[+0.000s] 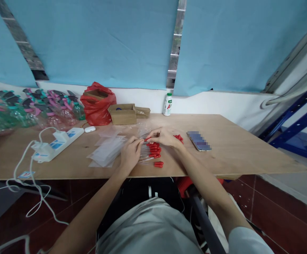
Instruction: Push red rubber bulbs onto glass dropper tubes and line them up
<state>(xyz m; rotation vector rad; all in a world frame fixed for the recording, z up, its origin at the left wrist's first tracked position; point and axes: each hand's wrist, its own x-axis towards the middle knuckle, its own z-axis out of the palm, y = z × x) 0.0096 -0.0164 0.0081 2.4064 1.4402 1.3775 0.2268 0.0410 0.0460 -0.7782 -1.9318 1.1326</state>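
Observation:
My left hand (131, 151) is closed in a pinch on a thin, shiny, red-ended stick (146, 141), whose exact kind I cannot make out. My right hand (162, 136) pinches the same piece at its red end, fingertips close to the left ones. Just below the hands lies a row of similar red-ended sticks (155, 150), their thin shafts pointing left and seemingly in clear sleeves. One pair (158, 164) lies nearer the table's front edge. Loose red pieces (179, 138) sit beyond my right wrist. Flat clear plastic bags (107, 151) are stacked left of my left hand.
A wooden table (238, 148) carries a phone (199, 141), a white bottle (167, 104), a cardboard box (123, 113), a red plastic bag (97, 106) and a white power strip (59, 144) with cables over the front edge. Several spray bottles (31, 109) crowd the left back.

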